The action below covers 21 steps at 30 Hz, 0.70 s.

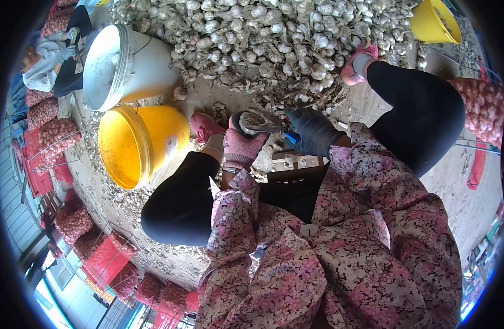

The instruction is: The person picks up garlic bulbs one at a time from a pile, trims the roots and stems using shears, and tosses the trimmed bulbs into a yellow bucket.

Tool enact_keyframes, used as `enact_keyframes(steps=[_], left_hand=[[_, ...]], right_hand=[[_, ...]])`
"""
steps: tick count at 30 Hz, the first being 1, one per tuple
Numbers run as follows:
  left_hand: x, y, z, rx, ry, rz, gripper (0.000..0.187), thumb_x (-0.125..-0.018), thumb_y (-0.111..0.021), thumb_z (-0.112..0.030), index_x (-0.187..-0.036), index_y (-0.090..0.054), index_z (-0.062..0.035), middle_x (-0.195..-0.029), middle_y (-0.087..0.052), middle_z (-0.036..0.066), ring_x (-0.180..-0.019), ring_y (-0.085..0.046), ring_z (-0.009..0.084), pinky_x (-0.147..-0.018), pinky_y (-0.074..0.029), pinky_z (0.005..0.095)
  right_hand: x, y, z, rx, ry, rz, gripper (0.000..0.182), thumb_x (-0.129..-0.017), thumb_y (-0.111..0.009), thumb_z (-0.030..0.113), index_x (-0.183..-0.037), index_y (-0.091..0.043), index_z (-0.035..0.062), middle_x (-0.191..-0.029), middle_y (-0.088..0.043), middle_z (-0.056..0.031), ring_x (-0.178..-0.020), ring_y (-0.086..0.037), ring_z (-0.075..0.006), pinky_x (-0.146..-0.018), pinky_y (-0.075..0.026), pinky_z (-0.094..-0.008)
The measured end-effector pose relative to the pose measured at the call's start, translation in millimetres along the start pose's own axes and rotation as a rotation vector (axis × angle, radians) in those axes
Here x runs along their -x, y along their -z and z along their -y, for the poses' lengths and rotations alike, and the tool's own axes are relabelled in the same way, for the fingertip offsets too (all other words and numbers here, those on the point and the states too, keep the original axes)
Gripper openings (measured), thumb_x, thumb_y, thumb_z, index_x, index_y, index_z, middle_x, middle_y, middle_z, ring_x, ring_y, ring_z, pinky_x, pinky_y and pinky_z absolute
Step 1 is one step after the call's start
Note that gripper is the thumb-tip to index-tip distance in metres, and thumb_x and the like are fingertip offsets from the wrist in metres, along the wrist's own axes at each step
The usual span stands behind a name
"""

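My left hand (pixel 244 147), in a pink knit glove with a dark coating, is closed around a garlic bulb (pixel 253 122) in front of my lap. Facing it from the right is my right hand (pixel 316 133) in a dark glove, wrapped round blue-handled shears (pixel 291 137). Their metal end points left and meets the garlic at its stem side. Just beyond both hands, a large heap of garlic (pixel 263 41) with dry stems spreads over the floor.
A yellow bucket (pixel 145 143) and a white bucket (pixel 106 71) lie tipped at my left. Another yellow bucket (pixel 435 22) stands far right. Red net sacks of garlic (pixel 482 109) line both sides. Another person (pixel 46 63) sits at the upper left.
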State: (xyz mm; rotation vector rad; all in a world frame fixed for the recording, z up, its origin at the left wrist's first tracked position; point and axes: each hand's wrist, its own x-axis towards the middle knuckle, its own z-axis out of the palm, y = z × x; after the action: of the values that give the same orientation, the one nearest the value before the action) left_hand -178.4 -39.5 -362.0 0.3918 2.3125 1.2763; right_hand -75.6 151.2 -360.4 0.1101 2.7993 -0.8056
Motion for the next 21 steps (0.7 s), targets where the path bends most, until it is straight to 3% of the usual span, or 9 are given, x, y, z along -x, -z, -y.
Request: enact_keyframes(steps=[3, 10, 13, 15, 18, 21], left_hand=[[0.9, -1.0, 4.6, -0.083, 0.057, 0.059, 0.065, -0.066, -0.083, -0.014, -0.119, -0.048, -0.0006, -0.106, -0.064, 0.012, -0.097, -0.063, 0.0181, -0.085, -0.051, 0.0316], [-0.4, 1.2, 7.1, -0.042, -0.012, -0.021, 0.062, -0.067, -0.082, -0.014, -0.118, -0.048, -0.0015, -0.105, -0.063, 0.010, -0.095, -0.062, 0.0167, -0.083, -0.052, 0.0305], [-2.8, -0.2, 6.6, -0.043, 0.045, 0.011, 0.063, -0.066, -0.083, -0.015, -0.117, -0.049, -0.0007, -0.104, -0.064, 0.011, -0.095, -0.063, 0.0175, -0.083, -0.052, 0.0309], [-2.0, 1.1, -1.1, -0.082, 0.040, 0.036, 0.063, -0.066, -0.083, -0.015, -0.117, -0.049, -0.0001, -0.103, -0.065, 0.012, -0.095, -0.063, 0.0179, -0.083, -0.052, 0.0308], [0.8, -1.3, -5.9, -0.163, 0.028, 0.051, 0.062, -0.066, -0.083, -0.017, -0.114, -0.050, 0.0018, -0.101, -0.066, 0.013, -0.093, -0.065, 0.0190, -0.082, -0.052, 0.0307], [0.4, -5.5, 5.1, -0.154, 0.042, 0.054, 0.055, -0.066, -0.083, -0.018, -0.109, -0.054, 0.0016, -0.097, -0.067, 0.012, -0.089, -0.065, 0.0179, -0.081, -0.052, 0.0311]], right_hand=[[-3.3, -4.7, 0.3, -0.037, 0.024, 0.026, 0.068, -0.075, -0.067, 0.041, -0.125, -0.045, 0.0002, -0.084, -0.062, -0.0191, -0.076, -0.062, -0.0345, -0.068, -0.049, -0.0458], [2.1, 4.8, 6.9, -0.096, 0.053, 0.032, 0.080, -0.072, -0.072, 0.042, -0.130, -0.040, -0.0032, -0.085, -0.062, -0.0200, -0.077, -0.061, -0.0361, -0.071, -0.049, -0.0465], [2.2, 13.0, 9.6, -0.144, 0.008, 0.139, 0.079, -0.073, -0.072, 0.041, -0.129, -0.039, -0.0035, -0.098, -0.059, -0.0234, -0.089, -0.060, -0.0385, -0.079, -0.049, -0.0449], [1.0, 16.9, 11.7, -0.159, -0.014, 0.188, 0.071, -0.074, -0.073, 0.037, -0.124, -0.043, -0.0034, -0.092, -0.060, -0.0236, -0.085, -0.062, -0.0382, -0.074, -0.050, -0.0447], [-1.3, -1.8, -1.6, -0.220, -0.056, 0.291, 0.076, -0.067, -0.078, 0.041, -0.120, -0.047, -0.0042, -0.084, -0.063, -0.0200, -0.079, -0.063, -0.0361, -0.072, -0.050, -0.0446], [-1.6, -0.7, 2.1, -0.180, -0.094, 0.329, 0.060, -0.072, -0.075, 0.033, -0.114, -0.051, -0.0027, -0.082, -0.064, -0.0192, -0.078, -0.064, -0.0362, -0.071, -0.050, -0.0448]])
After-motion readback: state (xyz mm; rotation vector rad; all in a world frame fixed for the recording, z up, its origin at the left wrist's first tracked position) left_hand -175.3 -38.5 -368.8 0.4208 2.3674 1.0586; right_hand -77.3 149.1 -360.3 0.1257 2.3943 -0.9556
